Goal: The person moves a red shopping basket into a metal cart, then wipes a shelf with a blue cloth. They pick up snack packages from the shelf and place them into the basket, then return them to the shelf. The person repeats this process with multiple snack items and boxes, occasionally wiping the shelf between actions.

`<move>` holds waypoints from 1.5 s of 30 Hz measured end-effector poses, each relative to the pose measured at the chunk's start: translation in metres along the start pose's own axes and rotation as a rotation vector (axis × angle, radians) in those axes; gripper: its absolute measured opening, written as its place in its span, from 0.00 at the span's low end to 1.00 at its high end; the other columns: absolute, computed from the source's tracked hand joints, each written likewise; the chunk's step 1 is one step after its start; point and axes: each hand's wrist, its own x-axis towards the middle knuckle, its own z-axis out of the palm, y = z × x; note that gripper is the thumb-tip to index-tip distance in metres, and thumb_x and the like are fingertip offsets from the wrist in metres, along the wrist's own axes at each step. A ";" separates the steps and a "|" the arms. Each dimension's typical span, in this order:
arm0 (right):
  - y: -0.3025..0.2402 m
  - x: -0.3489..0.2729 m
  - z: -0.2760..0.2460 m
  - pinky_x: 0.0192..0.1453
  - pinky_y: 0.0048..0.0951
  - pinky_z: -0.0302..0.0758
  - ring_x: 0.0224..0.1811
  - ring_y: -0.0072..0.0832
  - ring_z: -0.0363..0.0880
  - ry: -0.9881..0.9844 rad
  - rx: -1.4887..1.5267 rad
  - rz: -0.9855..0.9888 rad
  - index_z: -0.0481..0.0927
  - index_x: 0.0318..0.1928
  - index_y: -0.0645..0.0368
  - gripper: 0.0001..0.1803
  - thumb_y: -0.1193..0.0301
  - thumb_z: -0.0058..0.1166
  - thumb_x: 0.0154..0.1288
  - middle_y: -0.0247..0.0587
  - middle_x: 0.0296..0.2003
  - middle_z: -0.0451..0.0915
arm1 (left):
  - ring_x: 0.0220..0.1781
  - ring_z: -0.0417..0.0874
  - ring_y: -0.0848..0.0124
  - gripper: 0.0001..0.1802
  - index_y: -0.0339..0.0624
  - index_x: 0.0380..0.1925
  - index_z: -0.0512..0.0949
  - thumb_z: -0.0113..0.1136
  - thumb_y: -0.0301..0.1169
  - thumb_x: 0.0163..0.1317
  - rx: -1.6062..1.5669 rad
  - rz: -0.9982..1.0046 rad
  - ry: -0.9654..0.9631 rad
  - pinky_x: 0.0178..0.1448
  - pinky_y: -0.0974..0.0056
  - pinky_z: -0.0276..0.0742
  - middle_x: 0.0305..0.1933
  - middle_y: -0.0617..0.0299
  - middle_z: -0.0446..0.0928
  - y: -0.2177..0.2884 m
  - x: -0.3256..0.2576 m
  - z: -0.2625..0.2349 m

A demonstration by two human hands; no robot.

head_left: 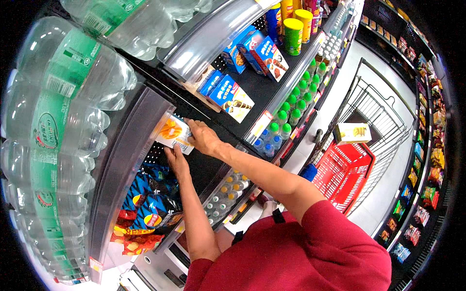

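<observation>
A white box with orange food pictures (174, 133), probably a snack package, is on a black shelf (206, 165). My right hand (206, 138) grips its right end, the fingers on the upper corner. With its fingers at the lower edge of the same box, my left hand (178, 164) holds it from the other side. Part of the box's far end is under the shelf's overhanging edge. Right below my left hand lie blue and black snack bags (154, 194), and red and yellow bags (136, 237) lie beyond them.
Blue biscuit boxes (230, 97) and chip canisters (293, 36) stand farther along the shelf. Green-capped bottles (296, 104) line the shelf below. Large clear bottles (63, 121) fill the left. A cart (383, 111) with a red basket (347, 169) and a yellow-white box (353, 133) stands right.
</observation>
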 end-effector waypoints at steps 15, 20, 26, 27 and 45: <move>0.004 -0.025 -0.010 0.64 0.47 0.75 0.60 0.56 0.75 0.120 0.055 -0.093 0.67 0.68 0.66 0.33 0.74 0.60 0.63 0.62 0.55 0.77 | 0.71 0.72 0.53 0.33 0.29 0.74 0.54 0.52 0.30 0.74 0.132 0.244 0.049 0.74 0.54 0.66 0.72 0.38 0.66 -0.011 -0.010 0.000; 0.019 -0.118 -0.075 0.65 0.44 0.75 0.59 0.49 0.78 0.218 0.162 -0.149 0.72 0.63 0.64 0.24 0.73 0.58 0.68 0.54 0.53 0.78 | 0.71 0.72 0.54 0.31 0.34 0.74 0.60 0.54 0.35 0.77 0.338 0.212 0.139 0.73 0.54 0.69 0.75 0.42 0.65 0.028 -0.106 0.014; 0.066 -0.242 -0.183 0.48 0.28 0.79 0.43 0.23 0.81 0.609 0.264 0.347 0.80 0.54 0.58 0.13 0.71 0.58 0.73 0.37 0.38 0.81 | 0.69 0.74 0.57 0.25 0.36 0.72 0.65 0.50 0.32 0.78 0.434 0.335 0.020 0.66 0.56 0.73 0.73 0.47 0.69 0.062 -0.166 0.022; 0.090 -0.263 -0.198 0.47 0.26 0.79 0.40 0.23 0.81 0.674 0.352 0.451 0.80 0.53 0.60 0.12 0.69 0.57 0.74 0.36 0.39 0.82 | 0.69 0.74 0.57 0.25 0.36 0.71 0.65 0.49 0.31 0.78 0.454 0.355 0.009 0.65 0.57 0.74 0.73 0.47 0.69 0.065 -0.171 0.024; 0.348 -0.369 -0.337 0.48 0.49 0.86 0.53 0.44 0.83 1.258 0.739 1.145 0.76 0.58 0.70 0.35 0.57 0.74 0.60 0.53 0.54 0.81 | 0.69 0.74 0.58 0.24 0.35 0.69 0.68 0.50 0.30 0.76 0.487 0.256 -0.216 0.64 0.56 0.76 0.71 0.49 0.71 0.074 -0.196 0.078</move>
